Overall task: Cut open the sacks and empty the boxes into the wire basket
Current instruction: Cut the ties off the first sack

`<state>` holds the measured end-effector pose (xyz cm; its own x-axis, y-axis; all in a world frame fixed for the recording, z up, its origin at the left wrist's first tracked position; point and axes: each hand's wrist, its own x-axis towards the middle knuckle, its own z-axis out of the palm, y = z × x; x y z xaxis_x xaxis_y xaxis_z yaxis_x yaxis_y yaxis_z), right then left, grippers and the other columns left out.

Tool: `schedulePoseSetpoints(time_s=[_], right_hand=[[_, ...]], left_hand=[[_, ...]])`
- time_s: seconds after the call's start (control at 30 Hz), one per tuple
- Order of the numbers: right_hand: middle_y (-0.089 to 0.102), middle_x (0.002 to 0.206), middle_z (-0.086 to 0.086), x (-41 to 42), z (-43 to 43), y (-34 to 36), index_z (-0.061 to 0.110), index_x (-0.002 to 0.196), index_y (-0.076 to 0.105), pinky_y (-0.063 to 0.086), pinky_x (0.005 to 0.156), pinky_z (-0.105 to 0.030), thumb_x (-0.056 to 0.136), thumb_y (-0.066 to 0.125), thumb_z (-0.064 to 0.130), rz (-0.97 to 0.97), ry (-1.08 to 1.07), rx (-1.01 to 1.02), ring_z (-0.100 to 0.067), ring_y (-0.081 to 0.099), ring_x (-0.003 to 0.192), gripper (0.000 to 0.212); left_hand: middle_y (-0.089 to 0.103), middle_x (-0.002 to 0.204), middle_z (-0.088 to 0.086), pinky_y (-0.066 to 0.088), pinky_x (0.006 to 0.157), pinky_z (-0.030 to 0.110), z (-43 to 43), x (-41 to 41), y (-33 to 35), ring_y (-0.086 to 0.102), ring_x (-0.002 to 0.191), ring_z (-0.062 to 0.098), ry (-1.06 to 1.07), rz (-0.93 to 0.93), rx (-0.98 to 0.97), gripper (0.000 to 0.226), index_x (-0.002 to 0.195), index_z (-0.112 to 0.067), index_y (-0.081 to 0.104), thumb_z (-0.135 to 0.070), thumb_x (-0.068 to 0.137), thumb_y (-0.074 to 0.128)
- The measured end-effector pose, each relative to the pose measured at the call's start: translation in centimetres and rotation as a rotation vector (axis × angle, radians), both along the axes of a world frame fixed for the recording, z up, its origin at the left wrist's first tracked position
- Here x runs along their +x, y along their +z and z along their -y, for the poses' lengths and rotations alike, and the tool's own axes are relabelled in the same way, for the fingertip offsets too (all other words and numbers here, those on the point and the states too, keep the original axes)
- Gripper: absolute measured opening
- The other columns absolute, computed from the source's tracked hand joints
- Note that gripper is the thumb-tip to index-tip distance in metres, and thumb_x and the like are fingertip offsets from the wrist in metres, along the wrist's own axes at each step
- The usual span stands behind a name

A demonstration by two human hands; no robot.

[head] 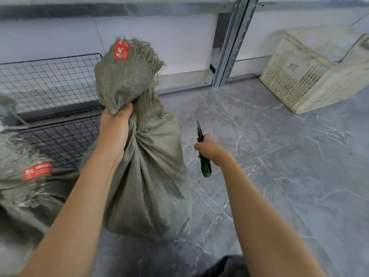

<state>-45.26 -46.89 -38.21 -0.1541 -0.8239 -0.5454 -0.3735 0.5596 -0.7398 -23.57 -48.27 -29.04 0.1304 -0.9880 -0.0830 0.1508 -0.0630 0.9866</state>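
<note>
Cutting step, I'd say, with no cut made yet. The sack stands on the floor right in front of me, its neck bunched tight. My left hand is clenched round that gathered neck, forearm reaching up, holding the top upright. My right hand is fisted on the green utility knife, blade up, just right of the neck and not touching it. Next, the blade needs to meet the cloth clear of my fingers. The wire basket waits far left.
</note>
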Motion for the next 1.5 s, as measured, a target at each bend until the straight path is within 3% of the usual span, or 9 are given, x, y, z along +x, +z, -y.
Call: schedulePoseSetpoints(time_s=[0.23,0.4,0.53,0.7,0.93,1.1,1.23,1.33,1.5], right_hand=[[0.047,0.084,-0.009,-0.9,-3.2,-9.3,0.009,0.120,0.036,0.028,0.047,-0.030,0.096,0.043,0.009,-0.258,-0.036,-0.013,-0.018,0.041,0.060,0.025],[0.056,0.109,-0.019,-1.1,-4.4,-15.4,0.012,0.127,0.036,0.038,0.051,-0.032,0.096,0.043,0.010,-0.332,-0.128,0.074,-0.031,0.054,0.076,0.032],[0.055,0.109,-0.018,-1.3,-5.4,-19.2,0.004,0.132,0.029,0.035,0.047,-0.028,0.094,0.045,0.007,-0.308,-0.156,0.220,-0.030,0.052,0.080,0.041],[0.055,0.113,-0.019,-0.6,-6.3,-22.5,0.006,0.123,0.030,0.041,0.064,-0.038,0.090,0.053,0.011,-0.264,-0.148,0.291,-0.037,0.058,0.098,0.040],[0.039,0.131,-0.017,0.6,-5.9,-24.2,0.006,0.123,0.037,0.040,0.080,-0.034,0.096,0.045,0.010,-0.630,0.001,0.268,-0.034,0.042,0.119,0.028],[0.038,0.136,-0.014,0.5,-5.7,-23.9,0.009,0.128,0.036,0.041,0.095,-0.042,0.097,0.046,0.016,-0.760,0.022,0.359,-0.032,0.039,0.125,0.034],[0.038,0.139,-0.017,0.6,-3.0,-21.2,0.005,0.136,0.034,0.035,0.099,-0.046,0.097,0.045,0.029,-0.632,-0.273,0.244,-0.036,0.037,0.127,0.047],[0.049,0.128,-0.015,0.8,1.0,-16.8,0.005,0.123,0.048,0.037,0.094,-0.042,0.094,0.047,0.025,-0.463,-0.469,-0.029,-0.035,0.045,0.119,0.035],[0.060,0.085,-0.002,3.3,5.7,-6.9,0.008,0.099,0.061,0.036,0.064,-0.027,0.097,0.048,0.026,-0.048,-0.375,-0.351,-0.015,0.054,0.075,0.022]], left_hand=[[0.067,0.106,-0.010,0.047,0.093,0.027,-1.3,-2.9,-1.3,0.062,0.103,0.006,-0.002,0.059,0.021,0.017,0.099,-0.030,0.061,-0.016,0.095,0.052],[0.068,0.105,-0.011,0.048,0.096,0.031,-1.3,-4.3,-2.2,0.064,0.102,0.006,-0.009,0.072,0.068,0.014,0.099,-0.031,0.062,-0.020,0.094,0.055],[0.070,0.106,-0.010,0.047,0.099,0.035,-0.9,-4.3,-2.7,0.065,0.101,0.006,0.054,0.070,0.091,0.015,0.103,-0.027,0.064,-0.021,0.091,0.058],[0.071,0.105,-0.009,0.050,0.094,0.031,-0.8,-4.4,-3.2,0.067,0.099,0.006,0.098,0.022,0.095,0.026,0.116,-0.015,0.063,-0.015,0.091,0.057],[0.070,0.110,-0.005,0.050,0.095,0.032,-0.5,-4.5,-3.6,0.067,0.101,0.008,0.096,0.032,0.091,0.033,0.122,-0.011,0.059,-0.013,0.089,0.059],[0.069,0.114,-0.006,0.046,0.100,0.034,-0.3,-4.0,-3.7,0.065,0.104,0.007,0.129,0.059,0.157,0.046,0.126,-0.014,0.056,-0.024,0.082,0.066],[0.068,0.113,-0.006,0.047,0.098,0.034,-0.4,-3.8,-3.3,0.064,0.104,0.008,0.110,0.086,0.161,0.049,0.123,-0.014,0.057,-0.029,0.077,0.065],[0.070,0.105,-0.008,0.050,0.093,0.031,-0.5,-3.3,-2.9,0.066,0.098,0.006,0.108,0.042,0.134,0.021,0.110,-0.020,0.063,-0.018,0.088,0.059],[0.069,0.109,-0.003,0.049,0.095,0.035,-0.4,-2.3,-2.3,0.065,0.101,0.011,0.111,-0.036,0.169,0.023,0.114,-0.017,0.062,-0.016,0.091,0.056]])
